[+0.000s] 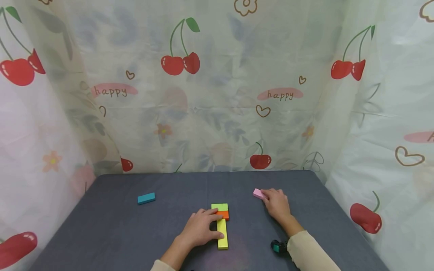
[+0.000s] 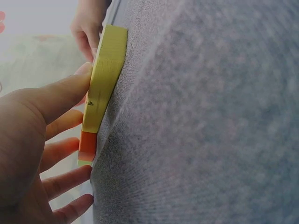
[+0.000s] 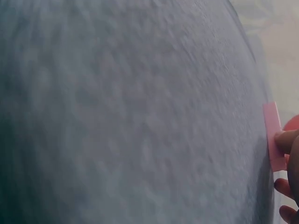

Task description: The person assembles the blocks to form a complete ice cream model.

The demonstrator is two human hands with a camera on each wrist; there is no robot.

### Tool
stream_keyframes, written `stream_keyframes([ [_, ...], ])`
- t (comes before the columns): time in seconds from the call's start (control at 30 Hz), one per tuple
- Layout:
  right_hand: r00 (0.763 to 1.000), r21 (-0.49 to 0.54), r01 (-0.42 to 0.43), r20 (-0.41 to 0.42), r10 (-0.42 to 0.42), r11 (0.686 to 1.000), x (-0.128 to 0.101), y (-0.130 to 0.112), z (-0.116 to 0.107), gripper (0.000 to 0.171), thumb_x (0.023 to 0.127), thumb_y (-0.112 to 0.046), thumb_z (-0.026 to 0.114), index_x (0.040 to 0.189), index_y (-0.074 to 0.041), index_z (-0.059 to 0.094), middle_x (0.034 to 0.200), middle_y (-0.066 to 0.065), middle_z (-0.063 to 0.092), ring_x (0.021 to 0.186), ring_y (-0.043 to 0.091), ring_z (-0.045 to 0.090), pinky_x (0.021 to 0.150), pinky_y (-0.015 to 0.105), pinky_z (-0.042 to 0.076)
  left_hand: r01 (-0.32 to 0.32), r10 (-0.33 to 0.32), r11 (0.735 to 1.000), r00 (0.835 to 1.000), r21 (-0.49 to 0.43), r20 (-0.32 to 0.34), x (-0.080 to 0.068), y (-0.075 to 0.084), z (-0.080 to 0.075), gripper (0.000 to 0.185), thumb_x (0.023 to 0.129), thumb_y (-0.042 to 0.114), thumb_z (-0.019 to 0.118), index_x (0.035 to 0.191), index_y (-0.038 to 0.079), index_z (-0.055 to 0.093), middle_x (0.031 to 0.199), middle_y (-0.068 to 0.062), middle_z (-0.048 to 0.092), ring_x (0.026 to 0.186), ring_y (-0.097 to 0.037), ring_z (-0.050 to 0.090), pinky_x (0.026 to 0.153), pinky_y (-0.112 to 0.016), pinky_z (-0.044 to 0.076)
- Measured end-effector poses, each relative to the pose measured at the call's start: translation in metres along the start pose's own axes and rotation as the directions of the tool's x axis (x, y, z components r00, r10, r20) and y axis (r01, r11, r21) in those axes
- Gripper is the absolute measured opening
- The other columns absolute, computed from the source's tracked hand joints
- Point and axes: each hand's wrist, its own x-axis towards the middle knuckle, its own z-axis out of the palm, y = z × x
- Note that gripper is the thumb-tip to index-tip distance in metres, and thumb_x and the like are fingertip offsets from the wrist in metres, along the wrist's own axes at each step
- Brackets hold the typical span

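The yellow block lies flat on the grey counter, its long side running away from the person, with an orange block and a green block lined up just beyond its far end. The left hand rests against the yellow block's left side: the thumb presses its edge, as the left wrist view shows, and the straight fingers reach along toward the orange block. Nothing is clasped; the hand is flat and relaxed, only touching.

To the right, well apart from this row, the right hand lies over the near end of a pink block, fingertips bent down onto it at the edge; whether it pinches the block or merely presses on it, I cannot tell. A teal block sits alone on the far left.

The likely trouble is the row itself. The three blocks appear only to butt together, so a sideways nudge from the left thumb could swing the yellow block out of line or push the orange one askew. The pink block, held only by one end, could pivot or slip from the fingertips if lifted quickly.
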Motion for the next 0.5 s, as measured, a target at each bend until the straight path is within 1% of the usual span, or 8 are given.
stream_keyframes([
  [0.3,1.000,0.034,0.024,-0.012,-0.023,0.999,0.000,-0.015,0.005,0.028,0.091,-0.020,0.070,0.118,-0.011,0.072,0.106,0.009,0.069,0.094,0.031,0.055,0.079,0.051,0.041,-0.008,0.009,1.000,1.000,0.020,-0.019,-0.001,0.001,0.000,0.060,0.077,0.059,0.073,0.129,0.032,0.065,0.141,0.002,0.052,0.117,-0.025,0.050,0.089,-0.050,0.040],
  [0.5,1.000,0.048,0.026,-0.007,-0.026,0.999,0.003,-0.026,0.006,0.024,0.088,-0.021,0.074,0.110,-0.012,0.075,0.094,0.003,0.071,0.082,0.025,0.052,0.076,0.047,0.041,0.009,-0.009,1.000,1.000,0.018,-0.008,0.000,0.001,0.000,0.060,0.076,0.060,0.073,0.129,0.033,0.065,0.140,0.003,0.053,0.114,-0.025,0.050,0.089,-0.049,0.041],
])
